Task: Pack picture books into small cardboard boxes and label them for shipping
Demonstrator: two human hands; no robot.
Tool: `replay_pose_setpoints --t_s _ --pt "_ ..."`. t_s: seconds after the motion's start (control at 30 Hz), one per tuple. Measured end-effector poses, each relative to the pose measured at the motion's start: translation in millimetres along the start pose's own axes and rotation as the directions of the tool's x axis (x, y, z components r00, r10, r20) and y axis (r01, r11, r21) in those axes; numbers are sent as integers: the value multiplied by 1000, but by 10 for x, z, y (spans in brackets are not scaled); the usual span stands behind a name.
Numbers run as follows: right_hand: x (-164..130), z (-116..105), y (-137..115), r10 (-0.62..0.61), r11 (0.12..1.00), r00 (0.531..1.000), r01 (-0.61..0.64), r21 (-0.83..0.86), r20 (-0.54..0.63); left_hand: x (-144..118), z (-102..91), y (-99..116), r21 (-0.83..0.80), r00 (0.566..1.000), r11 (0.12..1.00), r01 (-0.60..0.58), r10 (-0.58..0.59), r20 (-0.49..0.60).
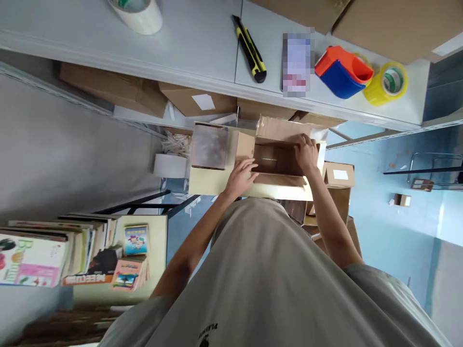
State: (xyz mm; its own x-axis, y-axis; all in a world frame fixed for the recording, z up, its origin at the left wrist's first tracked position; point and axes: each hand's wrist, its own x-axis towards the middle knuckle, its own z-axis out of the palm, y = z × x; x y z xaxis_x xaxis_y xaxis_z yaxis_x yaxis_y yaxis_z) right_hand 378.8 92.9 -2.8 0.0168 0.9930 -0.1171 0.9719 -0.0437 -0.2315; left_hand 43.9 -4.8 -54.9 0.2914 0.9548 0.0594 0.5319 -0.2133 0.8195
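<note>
I look down on a pale grey counter (202, 53) at the far side, with shelves of cardboard below it and a blue floor on the right.

My left hand (240, 177) has its fingers (249, 166) spread flat on the near left flap of a small open cardboard box (277, 161); they press on it and do not close around anything. My right hand (306, 153) has its fingers (302, 140) curled over the far right edge of the same box, gripping the rim there. The box stands on a pale board (213, 182) just in front of my body, below the counter edge.

I judge the work is at an early stage: the flaps are still up, the box is not closed and not taped. Inside I see only the brown bottom with a strip along the seam; I cannot see any goods in it. Just left of the box stands another carton (210, 146) with a shiny, wrapped face; its contents I cannot tell.

On the counter lie a yellow-black utility knife (249, 48), a red and blue tape dispenser (342, 72), a yellow tape roll (387, 83) touching it on the right, and a large whitish tape roll (139, 13) at far left. Near left, stacks of books (72, 255) lie on a low shelf.
</note>
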Motion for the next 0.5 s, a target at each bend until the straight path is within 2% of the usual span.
replay_pose_setpoints --t_s 0.07,0.1,0.17,0.23,0.27,0.33,0.37,0.4,0.47,0.5 --pt "-198 -48 -297 15 1000 996 -13 28 -90 -98 -285 -366 -19 982 995 98 -100 -163" --pt "-312 -46 -501 10 998 993 -2 62 -121 -116 -443 -601 -33 955 981 189 -192 -225" --pt "-557 48 -1008 -40 984 989 64 168 -143 -81 -743 -1109 -82 847 895 438 -442 -295" --pt "-774 286 -1594 -148 926 986 166 338 -79 27 -963 -1559 -101 775 825 556 -559 -295" --pt "-849 457 -1884 -205 878 979 188 441 -8 92 -1027 -1730 -112 752 797 593 -598 -277" --pt "-886 858 -2379 -258 790 951 108 603 168 214 -1066 -1945 -125 739 769 627 -638 -216" --pt "-840 1063 -2559 -228 783 943 29 621 243 261 -1047 -1992 -127 740 762 635 -648 -181" --pt "-753 1255 -2684 -146 801 940 -70 595 307 295 -1011 -2006 -125 743 759 639 -651 -153" --pt "-492 1563 -2778 132 830 912 -316 459 388 327 -911 -1970 -113 750 761 639 -649 -125" --pt "-341 1672 -2762 279 815 872 -437 380 403 327 -856 -1935 -105 753 764 637 -645 -127"
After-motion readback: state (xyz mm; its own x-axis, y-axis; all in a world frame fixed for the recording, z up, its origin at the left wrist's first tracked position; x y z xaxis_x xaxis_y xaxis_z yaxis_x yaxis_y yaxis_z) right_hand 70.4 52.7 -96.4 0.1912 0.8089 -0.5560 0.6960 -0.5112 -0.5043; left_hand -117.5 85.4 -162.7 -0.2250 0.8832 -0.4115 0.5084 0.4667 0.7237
